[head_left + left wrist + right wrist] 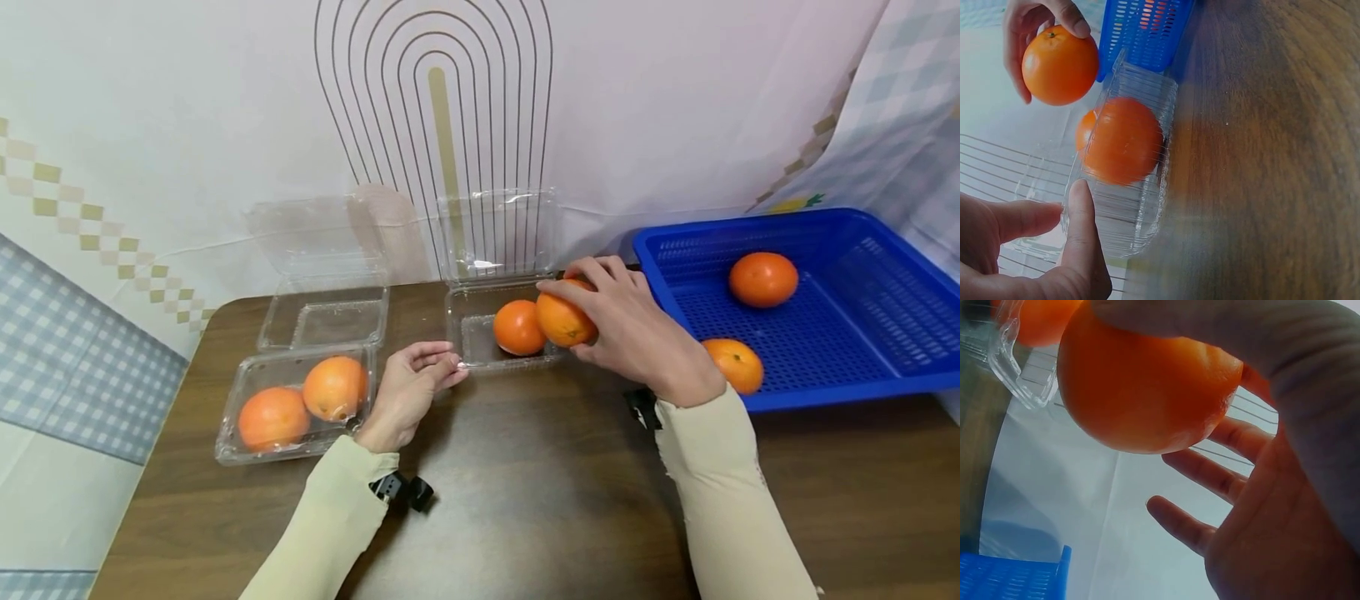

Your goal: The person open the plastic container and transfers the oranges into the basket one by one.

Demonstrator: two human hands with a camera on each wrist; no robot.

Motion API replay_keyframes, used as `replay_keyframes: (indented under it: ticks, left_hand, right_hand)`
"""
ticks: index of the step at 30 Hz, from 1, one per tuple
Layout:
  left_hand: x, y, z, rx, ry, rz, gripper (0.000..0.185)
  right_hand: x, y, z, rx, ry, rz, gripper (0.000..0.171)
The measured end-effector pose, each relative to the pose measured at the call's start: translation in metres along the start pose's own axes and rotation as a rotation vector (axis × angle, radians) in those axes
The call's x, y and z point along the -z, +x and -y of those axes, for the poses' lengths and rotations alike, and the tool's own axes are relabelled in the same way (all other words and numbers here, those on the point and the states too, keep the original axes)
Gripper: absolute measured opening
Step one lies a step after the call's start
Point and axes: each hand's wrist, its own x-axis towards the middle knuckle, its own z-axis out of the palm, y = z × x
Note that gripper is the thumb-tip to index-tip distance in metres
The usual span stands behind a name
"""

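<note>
Right hand [637, 333]: curled round an orange [564, 319], thumb and fingers pinching it, held over the right side of the open clear box [480, 354].
Left hand [411, 385]: fingers relaxed and slightly bent, fingertips touching the near left corner of the clear box; nothing gripped.
Clear box: placed on the wooden table [525, 500], lid raised; one second orange [517, 327] lies inside.
Filled box [292, 408]: set at the left, holding two oranges.
Empty box [324, 315]: set behind the filled box, lid raised.
Blue basket [862, 350]: placed at the right, two oranges inside.
</note>
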Motion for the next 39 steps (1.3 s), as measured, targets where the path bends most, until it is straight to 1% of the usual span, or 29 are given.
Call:
replay_keyframes:
  ticks: [5,12,18,28,39]
  left_hand:
    - [0.001,-0.001,0.001,0.002,-0.001,-0.002,0.034]
    - [0.001,0.000,0.001,0.004,-0.003,0.005,0.034]
    - [0.000,0.001,0.000,0.003,-0.003,0.005,0.035]
    - [0.001,0.002,0.000,-0.003,-0.007,0.008,0.034]
    - [0.001,0.001,0.000,0.003,-0.004,0.007,0.035]
  right_hand:
    - [0.000,-0.001,-0.001,0.007,0.002,-0.003,0.074]
    - [0.002,-0.004,-0.002,-0.024,-0.007,0.003,0.075]
    - [0.005,-0.005,-0.001,-0.016,-0.003,0.004,0.075]
    - [0.012,-0.007,0.002,-0.038,0.001,0.002,0.078]
    - [0.013,-0.009,0.001,-0.034,0.006,-0.001,0.079]
